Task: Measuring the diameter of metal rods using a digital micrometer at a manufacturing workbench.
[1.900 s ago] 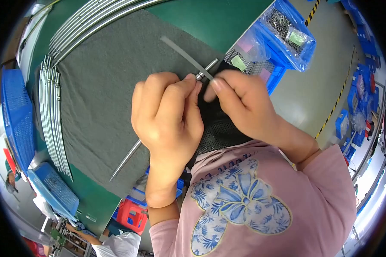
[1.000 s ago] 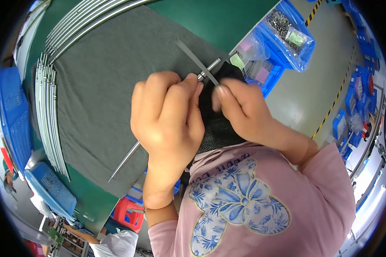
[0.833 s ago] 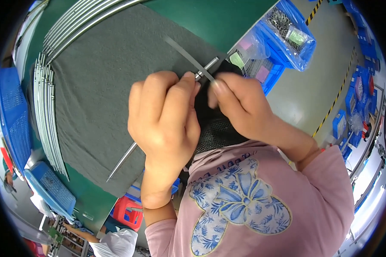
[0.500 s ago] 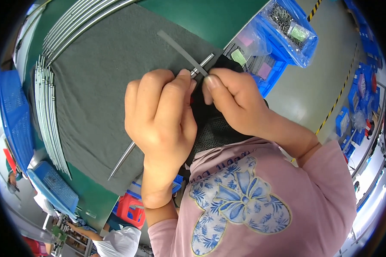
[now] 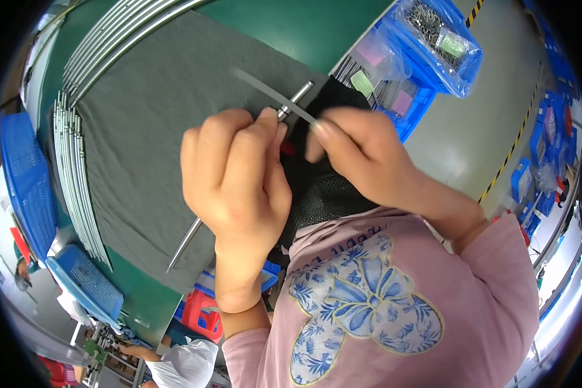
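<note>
My left hand [image 5: 236, 171] is closed around a slim shiny metal rod [image 5: 186, 244], which slants across a dark grey cloth [image 5: 149, 123]. The rod's far end, with grooves near it, sticks out past the thumb and forefinger; its thinner end shows below the wrist side. Between the thumb and fingers of my right hand [image 5: 362, 152] is one end of a thin, flat grey strip [image 5: 262, 89]. The strip lies across the rod just beyond my left fingertips, and its free end is blurred. Whether it is a file or an abrasive strip I cannot tell.
Several metal rods [image 5: 77, 184] lie bunched along the cloth's left edge, and more rods [image 5: 126, 39] at the far left. Blue bins [image 5: 469, 81] with metal parts stand at the far right. Blue baskets [image 5: 26, 181] line the table's left; a red stool [image 5: 204, 315] and another person [image 5: 187, 365] are lower left.
The strip has swung to a flatter angle across the rod, its free end coming nearer. Both hands have shifted slightly, the rod's grooved end moving a little left.
</note>
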A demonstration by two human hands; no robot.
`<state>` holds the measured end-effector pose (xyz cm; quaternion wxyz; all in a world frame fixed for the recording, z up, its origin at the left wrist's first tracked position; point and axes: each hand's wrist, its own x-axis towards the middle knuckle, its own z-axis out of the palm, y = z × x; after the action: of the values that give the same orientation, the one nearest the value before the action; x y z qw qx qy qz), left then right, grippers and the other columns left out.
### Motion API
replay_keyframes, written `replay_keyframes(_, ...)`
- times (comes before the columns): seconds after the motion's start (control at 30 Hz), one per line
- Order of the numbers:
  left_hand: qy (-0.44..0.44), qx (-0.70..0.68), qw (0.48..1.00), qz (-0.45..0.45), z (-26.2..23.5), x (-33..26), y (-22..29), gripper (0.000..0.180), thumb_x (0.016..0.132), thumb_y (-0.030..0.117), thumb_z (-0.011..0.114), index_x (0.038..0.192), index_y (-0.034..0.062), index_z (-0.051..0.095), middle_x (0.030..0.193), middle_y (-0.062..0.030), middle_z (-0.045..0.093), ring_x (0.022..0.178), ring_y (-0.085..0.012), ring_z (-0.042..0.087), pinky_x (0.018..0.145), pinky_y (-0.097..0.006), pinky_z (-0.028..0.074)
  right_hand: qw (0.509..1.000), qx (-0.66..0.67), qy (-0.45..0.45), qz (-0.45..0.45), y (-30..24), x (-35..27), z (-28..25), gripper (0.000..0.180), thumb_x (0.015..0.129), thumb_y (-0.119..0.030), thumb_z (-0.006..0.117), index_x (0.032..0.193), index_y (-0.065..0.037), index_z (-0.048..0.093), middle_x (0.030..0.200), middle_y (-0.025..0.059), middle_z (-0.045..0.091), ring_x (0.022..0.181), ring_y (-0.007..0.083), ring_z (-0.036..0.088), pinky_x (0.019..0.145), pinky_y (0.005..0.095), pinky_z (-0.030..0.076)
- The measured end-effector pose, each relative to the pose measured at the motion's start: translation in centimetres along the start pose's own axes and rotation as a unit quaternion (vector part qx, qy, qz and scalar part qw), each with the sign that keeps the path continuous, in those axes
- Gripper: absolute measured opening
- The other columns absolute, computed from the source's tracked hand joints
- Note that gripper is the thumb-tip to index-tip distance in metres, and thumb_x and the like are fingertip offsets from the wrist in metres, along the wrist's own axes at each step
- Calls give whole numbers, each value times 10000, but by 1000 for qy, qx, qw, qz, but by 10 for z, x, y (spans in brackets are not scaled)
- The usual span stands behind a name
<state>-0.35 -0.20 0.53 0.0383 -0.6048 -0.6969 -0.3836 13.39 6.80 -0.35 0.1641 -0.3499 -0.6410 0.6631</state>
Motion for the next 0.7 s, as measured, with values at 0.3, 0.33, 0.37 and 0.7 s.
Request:
replay_keyframes(0.3,-7,-2,1000,-4,-1,-1,2,174,597,-18,670,750,31,603,721,-71,521,605,-223,465,525,-308,383,999,6,-19,44,-5,1,-1,274,879,-155,469,686,3,584,547,107,546,477,173,520,477,280,392)
replay_keyframes(0.33,-9,-4,1000,-3,-1,-1,2,174,597,-18,670,750,31,603,721,-71,521,605,-223,465,525,-308,383,998,40,-11,48,-11,9,3,285,880,-165,470,681,6,582,546,108,547,480,164,517,480,282,392)
replay_keyframes(0.37,-14,-10,1000,-12,-1,-2,3,173,598,-17,670,750,30,603,720,-71,520,606,-223,465,526,-307,383,997,46,-6,54,-9,5,4,284,879,-165,471,682,7,583,546,108,547,481,156,514,481,279,392)
replay_keyframes(0.7,-5,0,1000,1,1,-3,0,173,601,-10,671,754,32,604,714,-68,515,594,-216,457,516,-302,382,998,9,-18,54,-10,4,0,301,881,-162,466,667,8,592,548,105,553,485,145,518,495,283,406)
